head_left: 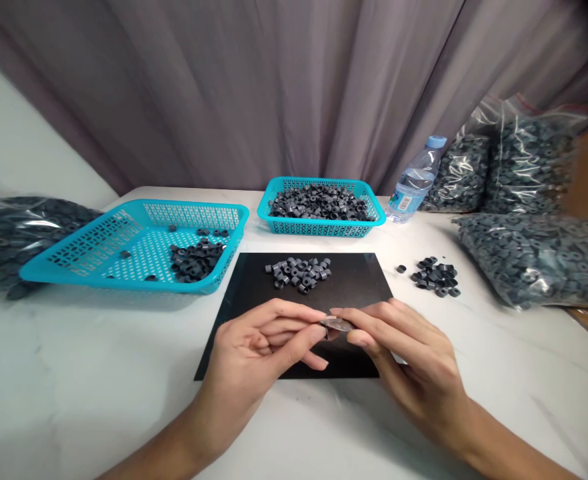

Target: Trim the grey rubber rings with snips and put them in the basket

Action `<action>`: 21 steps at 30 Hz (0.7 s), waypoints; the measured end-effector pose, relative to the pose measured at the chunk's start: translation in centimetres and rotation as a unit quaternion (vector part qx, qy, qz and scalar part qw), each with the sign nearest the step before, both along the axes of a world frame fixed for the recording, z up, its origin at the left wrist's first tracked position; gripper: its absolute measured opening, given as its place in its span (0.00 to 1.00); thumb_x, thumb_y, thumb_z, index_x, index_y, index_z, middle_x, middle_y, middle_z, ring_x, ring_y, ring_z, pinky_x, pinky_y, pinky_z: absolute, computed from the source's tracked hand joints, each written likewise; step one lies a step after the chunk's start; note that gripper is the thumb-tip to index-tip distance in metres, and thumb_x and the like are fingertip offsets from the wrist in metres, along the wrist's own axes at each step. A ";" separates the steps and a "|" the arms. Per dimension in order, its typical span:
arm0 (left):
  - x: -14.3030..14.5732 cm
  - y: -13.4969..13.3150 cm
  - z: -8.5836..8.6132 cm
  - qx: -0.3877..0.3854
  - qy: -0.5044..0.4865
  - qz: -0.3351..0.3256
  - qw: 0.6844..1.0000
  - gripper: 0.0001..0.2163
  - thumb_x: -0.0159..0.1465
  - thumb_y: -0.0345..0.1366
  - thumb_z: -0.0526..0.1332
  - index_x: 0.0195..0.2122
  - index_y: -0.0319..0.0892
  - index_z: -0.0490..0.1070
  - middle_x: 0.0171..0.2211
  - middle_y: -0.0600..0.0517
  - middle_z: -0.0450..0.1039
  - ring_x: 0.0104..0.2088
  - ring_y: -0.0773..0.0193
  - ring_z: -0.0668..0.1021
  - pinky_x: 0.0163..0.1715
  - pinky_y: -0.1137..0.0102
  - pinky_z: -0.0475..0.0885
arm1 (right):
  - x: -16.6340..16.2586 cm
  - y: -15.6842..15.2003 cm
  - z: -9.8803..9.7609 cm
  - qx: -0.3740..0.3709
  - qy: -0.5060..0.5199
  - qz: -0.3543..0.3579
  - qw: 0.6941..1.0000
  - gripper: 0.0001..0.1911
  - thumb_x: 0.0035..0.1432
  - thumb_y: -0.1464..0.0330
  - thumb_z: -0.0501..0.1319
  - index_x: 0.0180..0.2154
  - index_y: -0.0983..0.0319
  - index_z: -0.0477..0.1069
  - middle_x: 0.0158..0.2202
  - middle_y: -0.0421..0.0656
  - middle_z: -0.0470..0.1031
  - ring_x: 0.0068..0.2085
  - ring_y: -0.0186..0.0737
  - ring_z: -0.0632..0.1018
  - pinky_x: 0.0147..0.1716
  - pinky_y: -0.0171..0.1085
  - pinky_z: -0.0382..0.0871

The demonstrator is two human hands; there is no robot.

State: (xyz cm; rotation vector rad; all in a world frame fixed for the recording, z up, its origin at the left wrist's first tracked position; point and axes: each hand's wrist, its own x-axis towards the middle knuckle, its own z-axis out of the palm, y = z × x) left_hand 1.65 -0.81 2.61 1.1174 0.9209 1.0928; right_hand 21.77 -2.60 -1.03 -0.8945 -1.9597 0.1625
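Note:
Above the black mat (244, 320), my two hands meet at the fingertips. My left hand (264, 347) pinches a small dark cylindrical plastic piece (325, 331), mostly hidden by the thumb and fingers. Between thumb and forefinger, my right hand (414, 353) grips a flat, pointed metal blade (339, 324). Its tip lies against or very near the piece; I cannot tell if they touch. Beyond my fingers, a pile of grey hollow cylinders (299, 273) rests on the mat.
A large blue basket (139, 283) at left holds some dark pieces; a smaller blue basket (319, 229) behind is well filled. Loose pieces (437, 277) lie right of the mat. A water bottle (414, 183) and filled plastic bags (544, 260) stand at right, another bag (19, 233) at far left.

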 end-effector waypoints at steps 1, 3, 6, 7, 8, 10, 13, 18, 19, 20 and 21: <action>0.0 0.0 -0.1 0.000 0.001 -0.001 1.000 0.05 0.58 0.25 0.73 0.33 0.42 0.83 0.28 0.55 0.86 0.24 0.66 0.86 0.27 0.84 0.80 | 0.0 0.0 0.0 0.000 0.000 0.000 1.000 0.15 0.68 0.78 0.59 0.55 0.65 0.73 0.37 0.45 0.78 0.34 0.38 0.73 0.33 0.40 0.66; -0.1 0.0 -0.2 0.001 0.003 -0.002 1.000 0.05 0.58 0.26 0.73 0.33 0.42 0.83 0.28 0.55 0.86 0.24 0.66 0.86 0.27 0.84 0.80 | 0.0 0.0 0.0 0.000 0.002 0.001 1.000 0.15 0.68 0.79 0.60 0.54 0.65 0.73 0.37 0.45 0.78 0.34 0.38 0.73 0.33 0.40 0.66; -0.1 0.1 -0.3 0.001 0.005 -0.003 1.000 0.05 0.59 0.26 0.73 0.34 0.42 0.83 0.28 0.55 0.86 0.24 0.66 0.86 0.28 0.84 0.81 | 0.0 -0.1 0.0 -0.010 0.012 0.003 1.000 0.15 0.68 0.79 0.59 0.54 0.65 0.73 0.37 0.45 0.78 0.34 0.37 0.74 0.33 0.39 0.67; -0.1 0.1 -0.3 0.001 0.003 -0.004 1.000 0.05 0.59 0.26 0.73 0.34 0.42 0.83 0.29 0.54 0.86 0.24 0.66 0.86 0.28 0.84 0.81 | -0.1 -0.1 0.0 -0.014 0.016 0.003 1.000 0.15 0.68 0.79 0.59 0.54 0.65 0.73 0.38 0.44 0.79 0.34 0.37 0.74 0.34 0.39 0.67; -0.1 0.1 -0.3 0.000 0.000 -0.006 1.000 0.05 0.58 0.26 0.73 0.34 0.42 0.83 0.29 0.54 0.86 0.24 0.66 0.86 0.27 0.84 0.81 | -0.1 -0.1 0.0 -0.017 0.021 0.004 1.000 0.15 0.68 0.79 0.59 0.54 0.65 0.73 0.38 0.44 0.79 0.35 0.36 0.74 0.34 0.39 0.67; -0.1 0.1 -0.3 -0.001 -0.004 -0.008 1.000 0.05 0.58 0.26 0.73 0.33 0.42 0.83 0.28 0.54 0.86 0.24 0.66 0.86 0.27 0.84 0.81 | -0.2 -0.1 -0.1 -0.018 0.027 0.003 0.999 0.15 0.68 0.79 0.59 0.54 0.64 0.73 0.39 0.45 0.80 0.35 0.37 0.74 0.34 0.39 0.68; -0.1 0.0 -0.2 -0.004 -0.004 -0.010 1.000 0.05 0.59 0.26 0.73 0.34 0.41 0.83 0.29 0.53 0.87 0.24 0.66 0.86 0.27 0.83 0.81 | -0.2 -0.1 -0.1 -0.021 0.032 0.004 0.999 0.15 0.68 0.80 0.59 0.54 0.63 0.73 0.40 0.45 0.80 0.35 0.37 0.75 0.34 0.39 0.68; -0.1 0.0 -0.2 -0.008 -0.001 -0.012 1.000 0.04 0.59 0.26 0.73 0.34 0.41 0.83 0.30 0.52 0.87 0.24 0.65 0.86 0.28 0.82 0.81 | -0.2 0.0 0.1 -0.034 0.053 0.017 0.998 0.16 0.68 0.80 0.59 0.54 0.62 0.74 0.41 0.44 0.80 0.35 0.36 0.75 0.34 0.39 0.68; -0.1 0.0 -0.1 -0.007 -0.004 -0.013 1.000 0.04 0.59 0.26 0.73 0.34 0.40 0.83 0.29 0.52 0.87 0.24 0.65 0.86 0.28 0.82 0.81 | -0.2 0.0 0.1 -0.037 0.058 0.019 0.997 0.16 0.68 0.80 0.59 0.54 0.62 0.74 0.40 0.43 0.80 0.35 0.36 0.75 0.34 0.38 0.68; -0.1 0.0 -0.1 -0.006 -0.006 -0.014 1.000 0.04 0.59 0.26 0.73 0.34 0.40 0.82 0.29 0.52 0.87 0.24 0.65 0.86 0.28 0.82 0.82 | -0.2 0.1 0.2 -0.042 0.064 0.020 0.997 0.16 0.68 0.79 0.59 0.54 0.61 0.74 0.39 0.42 0.80 0.35 0.36 0.75 0.34 0.38 0.68; 0.0 0.0 -0.1 -0.005 -0.006 -0.017 1.000 0.03 0.59 0.27 0.73 0.34 0.40 0.82 0.29 0.51 0.87 0.24 0.66 0.86 0.28 0.82 0.82 | -0.2 0.1 0.2 -0.046 0.069 0.019 0.996 0.16 0.68 0.79 0.58 0.54 0.61 0.74 0.38 0.42 0.80 0.35 0.35 0.75 0.34 0.38 0.68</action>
